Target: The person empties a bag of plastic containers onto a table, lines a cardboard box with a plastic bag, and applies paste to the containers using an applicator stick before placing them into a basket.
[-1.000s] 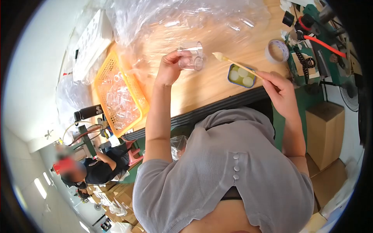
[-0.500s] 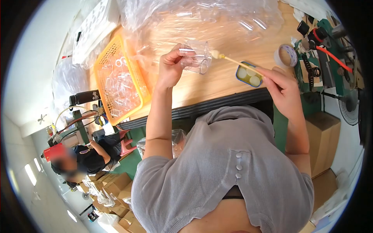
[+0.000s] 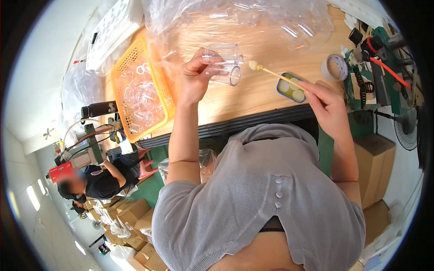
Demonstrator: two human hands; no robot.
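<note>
My left hand [image 3: 195, 79] is closed on a clear plastic piece that looks like two short tubes side by side [image 3: 229, 77], held above the table. Its round open ends face right. In my right hand [image 3: 329, 106], thumb and fingers pinch a thin pale stick with a lumpy cream-coloured tip [image 3: 256, 66]. That tip is just right of the tubes, with a small gap showing between them. Below the stick, near the table's front edge, lies a small blue-rimmed tin [image 3: 283, 92] with pale round pads inside.
A yellow basket [image 3: 170, 101] of clear plastic parts stands left. Plastic film [image 3: 194, 22] covers the wooden table's [image 3: 257, 104] back. A tape roll [image 3: 334, 67] and a green machine [image 3: 398, 95] are right. Another person [image 3: 106, 183] sits at lower left.
The clear tubes have shifted slightly left and turned, so one open end shows more roundly. The stick's tip has moved a little right and down.
</note>
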